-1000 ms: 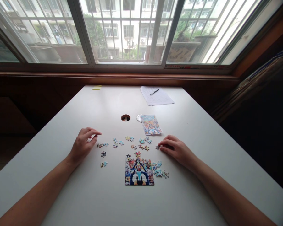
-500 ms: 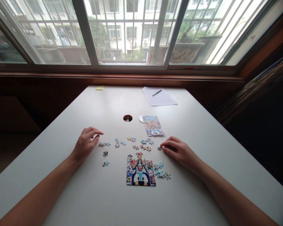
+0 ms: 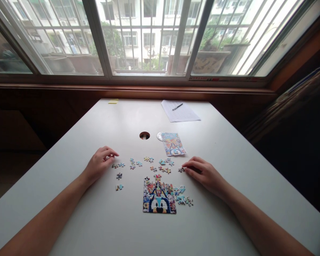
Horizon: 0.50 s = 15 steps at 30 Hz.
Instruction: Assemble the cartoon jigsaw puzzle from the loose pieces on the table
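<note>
A partly assembled jigsaw puzzle (image 3: 159,199) lies on the white table, showing a blue cartoon dog's face, with an uneven upper edge. My left hand (image 3: 100,163) hovers left of the loose pieces, fingers stretched out and empty, closest to a pair of small pieces (image 3: 118,165). My right hand (image 3: 204,172) rests on the table at the right, thumb and index finger apart. Its fingertips are at the edge of a dark puzzle piece (image 3: 181,170); whether they touch it is hard to tell. More light-blue pieces (image 3: 182,199) lie against the puzzle's right side.
Above the loose pieces lies a reference picture (image 3: 174,144), partly covering a round silver disc (image 3: 159,136). A cable hole (image 3: 144,136) opens in the table. Farther back are paper sheets (image 3: 184,114) with a pen (image 3: 177,106) and a yellow sticky note (image 3: 113,101).
The view has tilted up slightly, so everything sits a little lower. My left fingers have shifted slightly right and down toward the pieces. My right hand and the puzzle look nearly unchanged.
</note>
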{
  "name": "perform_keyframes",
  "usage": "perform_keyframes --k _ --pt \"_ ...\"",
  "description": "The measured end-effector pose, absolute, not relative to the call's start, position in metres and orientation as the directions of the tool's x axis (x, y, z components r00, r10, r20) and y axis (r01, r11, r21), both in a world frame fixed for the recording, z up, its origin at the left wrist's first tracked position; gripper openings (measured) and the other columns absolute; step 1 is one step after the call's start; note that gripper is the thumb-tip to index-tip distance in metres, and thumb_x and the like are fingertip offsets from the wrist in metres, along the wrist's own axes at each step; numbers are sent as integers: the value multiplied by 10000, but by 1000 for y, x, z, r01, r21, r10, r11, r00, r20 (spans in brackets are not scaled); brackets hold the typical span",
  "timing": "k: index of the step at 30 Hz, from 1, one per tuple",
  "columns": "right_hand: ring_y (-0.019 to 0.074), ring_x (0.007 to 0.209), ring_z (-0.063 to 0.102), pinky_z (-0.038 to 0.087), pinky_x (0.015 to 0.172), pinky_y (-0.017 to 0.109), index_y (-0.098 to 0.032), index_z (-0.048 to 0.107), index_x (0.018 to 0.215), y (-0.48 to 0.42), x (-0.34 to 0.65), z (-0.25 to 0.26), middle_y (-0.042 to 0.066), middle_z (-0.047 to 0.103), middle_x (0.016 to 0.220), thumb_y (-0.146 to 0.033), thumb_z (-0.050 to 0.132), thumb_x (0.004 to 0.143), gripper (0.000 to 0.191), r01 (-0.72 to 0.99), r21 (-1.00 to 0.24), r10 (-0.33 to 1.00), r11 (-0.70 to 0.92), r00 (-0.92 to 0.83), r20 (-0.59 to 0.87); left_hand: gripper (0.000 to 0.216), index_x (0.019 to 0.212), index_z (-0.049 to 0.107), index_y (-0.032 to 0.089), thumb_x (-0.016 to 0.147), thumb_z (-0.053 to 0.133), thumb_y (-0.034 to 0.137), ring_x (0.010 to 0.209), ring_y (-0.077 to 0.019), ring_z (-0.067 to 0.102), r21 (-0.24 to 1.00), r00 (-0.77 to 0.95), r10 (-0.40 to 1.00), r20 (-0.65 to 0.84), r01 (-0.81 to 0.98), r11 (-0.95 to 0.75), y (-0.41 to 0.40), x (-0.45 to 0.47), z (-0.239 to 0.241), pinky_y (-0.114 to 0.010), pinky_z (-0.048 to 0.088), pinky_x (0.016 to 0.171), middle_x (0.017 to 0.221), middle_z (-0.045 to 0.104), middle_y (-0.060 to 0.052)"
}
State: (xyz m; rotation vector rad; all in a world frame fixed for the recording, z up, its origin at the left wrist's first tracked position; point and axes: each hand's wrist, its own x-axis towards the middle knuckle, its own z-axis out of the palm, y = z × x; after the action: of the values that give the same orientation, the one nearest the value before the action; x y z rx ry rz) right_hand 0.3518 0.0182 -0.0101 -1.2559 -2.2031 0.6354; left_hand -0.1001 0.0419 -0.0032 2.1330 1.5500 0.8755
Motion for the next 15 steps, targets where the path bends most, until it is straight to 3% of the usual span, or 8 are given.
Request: perform_keyframes --k 9,15 --pt "225 940 648 536 834 352 -266 724 1055 18 352 -9 79 670 1030 -393 544 975 234 632 -627 881 455 -424 211 182 963 735 264 897 574 317 1057 -232 547 571 356 916 188 719 -396 45 -107 -2 -296 517 785 1086 627 -51" --pt "221 936 648 533 833 346 -255 720 1054 19 352 -10 82 671 1029 -392 539 978 239 635 -628 884 450 -419 210 154 965 729 287 901 613 366 1089 -250 511 500 449 875 180 725 -474 46 -109 -2 -399 452 982 1115 620 -42"
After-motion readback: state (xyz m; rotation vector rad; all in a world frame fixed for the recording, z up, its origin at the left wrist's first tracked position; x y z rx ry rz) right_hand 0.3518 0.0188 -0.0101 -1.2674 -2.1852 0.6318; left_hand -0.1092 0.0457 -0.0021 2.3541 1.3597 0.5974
